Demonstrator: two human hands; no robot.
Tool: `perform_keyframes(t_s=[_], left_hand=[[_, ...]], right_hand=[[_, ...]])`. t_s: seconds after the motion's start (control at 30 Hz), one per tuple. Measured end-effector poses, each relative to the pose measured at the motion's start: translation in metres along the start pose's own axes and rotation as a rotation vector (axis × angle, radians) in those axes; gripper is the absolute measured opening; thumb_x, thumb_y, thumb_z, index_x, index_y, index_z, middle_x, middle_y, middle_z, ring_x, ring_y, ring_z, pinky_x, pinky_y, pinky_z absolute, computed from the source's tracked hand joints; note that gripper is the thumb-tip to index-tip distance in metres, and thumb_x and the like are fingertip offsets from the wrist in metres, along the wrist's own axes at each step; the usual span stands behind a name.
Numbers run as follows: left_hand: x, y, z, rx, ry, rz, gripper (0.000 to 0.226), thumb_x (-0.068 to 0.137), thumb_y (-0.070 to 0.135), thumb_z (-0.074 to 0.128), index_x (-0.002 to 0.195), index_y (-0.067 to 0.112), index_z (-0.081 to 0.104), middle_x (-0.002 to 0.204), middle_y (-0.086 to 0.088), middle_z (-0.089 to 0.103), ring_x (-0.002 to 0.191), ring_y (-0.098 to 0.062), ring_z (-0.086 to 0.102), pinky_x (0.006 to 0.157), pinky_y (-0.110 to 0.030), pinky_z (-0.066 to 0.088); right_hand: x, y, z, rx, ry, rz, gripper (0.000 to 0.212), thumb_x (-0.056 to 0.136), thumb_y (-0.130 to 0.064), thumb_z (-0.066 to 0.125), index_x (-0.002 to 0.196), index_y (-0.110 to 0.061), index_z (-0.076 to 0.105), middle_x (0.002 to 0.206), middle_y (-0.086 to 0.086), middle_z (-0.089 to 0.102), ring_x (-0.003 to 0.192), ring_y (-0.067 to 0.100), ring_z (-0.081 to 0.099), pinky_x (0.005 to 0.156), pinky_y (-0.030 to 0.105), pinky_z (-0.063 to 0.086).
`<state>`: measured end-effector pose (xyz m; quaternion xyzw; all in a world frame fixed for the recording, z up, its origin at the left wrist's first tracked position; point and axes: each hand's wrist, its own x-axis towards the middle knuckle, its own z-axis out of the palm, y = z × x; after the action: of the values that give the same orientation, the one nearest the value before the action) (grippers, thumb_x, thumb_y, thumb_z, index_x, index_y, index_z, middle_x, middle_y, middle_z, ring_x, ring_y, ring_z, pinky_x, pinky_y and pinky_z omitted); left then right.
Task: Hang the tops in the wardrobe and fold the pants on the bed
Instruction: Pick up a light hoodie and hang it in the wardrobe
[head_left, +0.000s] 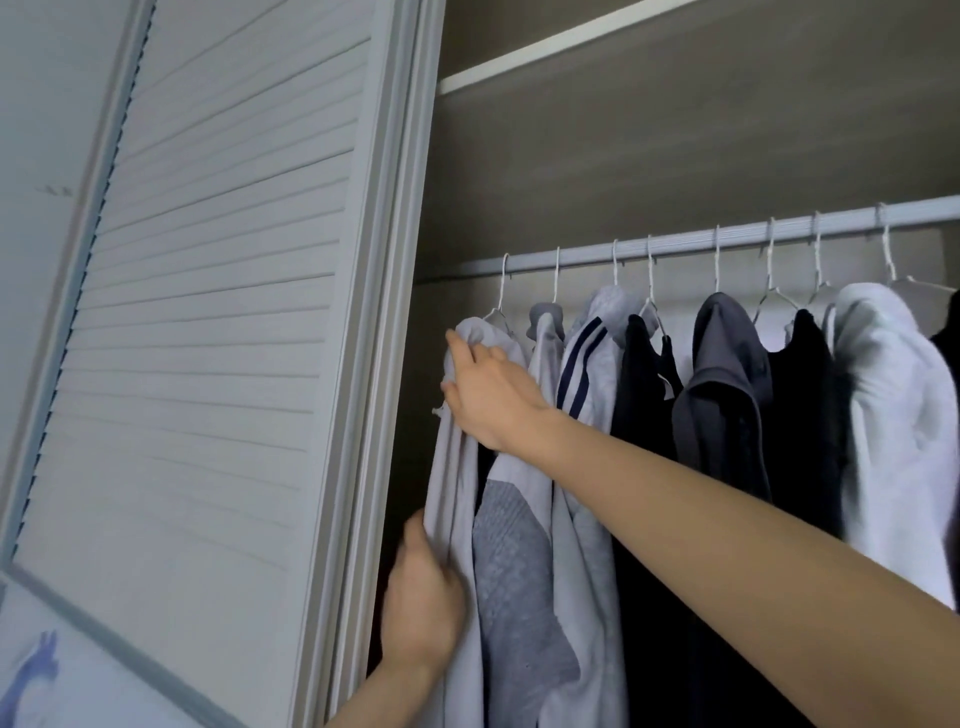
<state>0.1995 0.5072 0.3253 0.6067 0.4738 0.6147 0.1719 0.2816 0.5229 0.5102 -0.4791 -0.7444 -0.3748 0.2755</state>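
Both hands on grey top (457, 467) — L fingers (415, 525) pinching, R fingers (462, 348) spread; louvred door (218, 312) adjacent.

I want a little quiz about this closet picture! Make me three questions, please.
1. True or false: the right hand rests on the shoulder of the leftmost light grey top.
2. What does the left hand grip? A) a hanger B) the light grey top's side C) the louvred door
3. Fill in: the white hangers hook over the wardrobe ____.

Key: 1 true; 2 B; 3 rail.
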Motion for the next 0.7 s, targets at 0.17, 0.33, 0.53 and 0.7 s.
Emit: perform_keyframes(t_s=[0.17, 0.33, 0.53, 0.7], left_hand=[[-0.034, -0.005, -0.010, 0.079, -0.080, 0.018, 0.061, 0.092, -0.001, 0.048, 0.149, 0.011, 0.029, 0.138, -0.009, 0.053, 0.123, -0.024, 0.053, 0.102, -0.031, 0.042], [-0.100, -0.009, -0.039, 0.257, -0.142, 0.056, 0.063, 0.091, -0.001, 0.043, 0.148, 0.021, 0.028, 0.145, -0.001, 0.046, 0.124, -0.017, 0.049, 0.092, -0.022, 0.039], [-0.203, -0.012, -0.091, 0.369, -0.069, 0.081, 0.055, 0.090, 0.000, 0.045, 0.139, 0.023, 0.037, 0.124, 0.006, 0.057, 0.114, -0.012, 0.052, 0.089, -0.025, 0.040], [-0.298, -0.031, -0.134, 0.470, -0.033, -0.019, 0.038, 0.092, 0.010, 0.050, 0.126, 0.027, 0.047, 0.102, 0.014, 0.062, 0.090, -0.001, 0.058, 0.073, -0.018, 0.044]], right_hand=[[-0.053, -0.009, -0.022, 0.036, 0.110, -0.064, 0.046, 0.099, -0.027, 0.038, 0.140, -0.008, 0.033, 0.132, 0.014, 0.051, 0.120, 0.028, 0.047, 0.099, 0.040, 0.043], [-0.129, -0.034, -0.046, 0.248, 0.142, 0.011, 0.043, 0.099, -0.027, 0.040, 0.138, -0.009, 0.036, 0.129, 0.009, 0.052, 0.118, 0.024, 0.048, 0.096, 0.037, 0.044], [-0.234, -0.092, -0.059, 0.541, 0.064, 0.025, 0.039, 0.099, -0.025, 0.042, 0.135, -0.010, 0.040, 0.126, 0.011, 0.055, 0.115, 0.025, 0.051, 0.089, 0.037, 0.048], [-0.330, -0.147, -0.051, 0.739, -0.072, 0.002, 0.041, 0.098, -0.028, 0.041, 0.135, -0.011, 0.040, 0.123, 0.010, 0.057, 0.115, 0.025, 0.050, 0.088, 0.036, 0.045]])
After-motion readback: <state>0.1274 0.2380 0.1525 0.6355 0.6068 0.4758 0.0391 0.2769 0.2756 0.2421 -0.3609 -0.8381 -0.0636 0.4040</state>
